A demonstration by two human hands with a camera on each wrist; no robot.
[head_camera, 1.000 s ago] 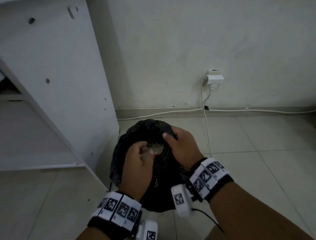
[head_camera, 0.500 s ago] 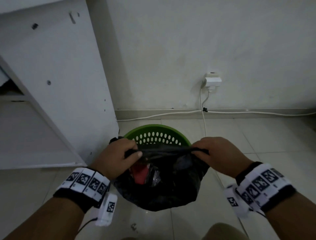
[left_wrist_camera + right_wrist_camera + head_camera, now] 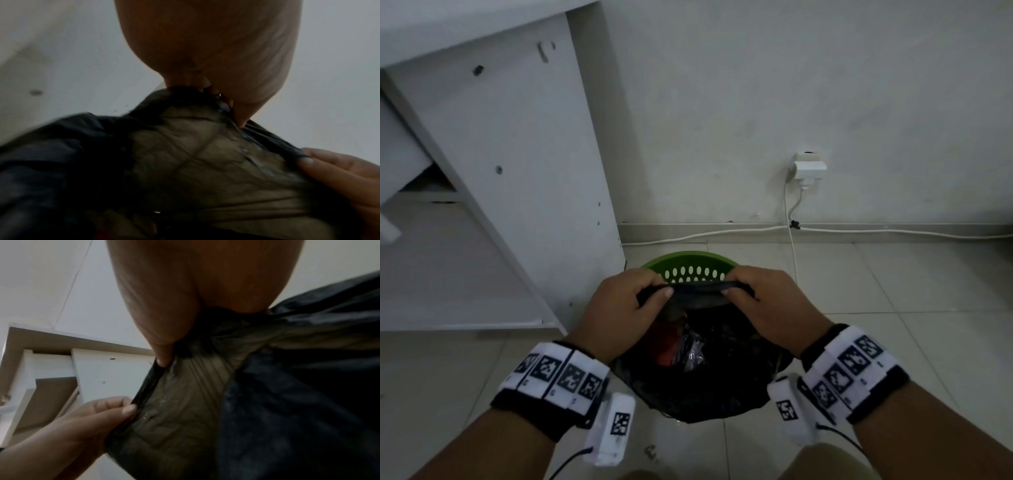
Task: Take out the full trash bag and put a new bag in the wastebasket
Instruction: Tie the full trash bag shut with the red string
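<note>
The left hand [image 3: 619, 308] has its fingers curled over and its thumb pressed against them, pinching the left end of the gathered rim of the black trash bag [image 3: 709, 383]. The right hand [image 3: 767, 305] does the same at the right end, thumb and fingers clamped on the plastic. The two hands sit close together, level with each other, and the strip of rim between them is pulled taut and nearly flat.

From the left wrist view the plastic bunches into the left hand's grip at the top, and the thumb of the right hand [image 3: 337, 170] shows at the right edge, pressing the same rim. From the right wrist view the left hand [image 3: 98, 415] comes in from lower left, nail down on the folded edge.

The bag is thin, dark and crinkled; stretched near the rim it turns a see-through olive-grey. It hangs from the hands, in front of the green wastebasket [image 3: 690, 267] and nearer the person, its bulging lower part above the tiled floor [image 3: 893, 308]. Through the open mouth something red and some shiny crumpled film show among dark rubbish.

The wastebasket stands on the floor against the wall, just beside a white cabinet [image 3: 517, 171]; its perforated inner wall is bare where visible. A white plug adapter [image 3: 810, 168] sits in the wall, cables trailing along the skirting
</note>
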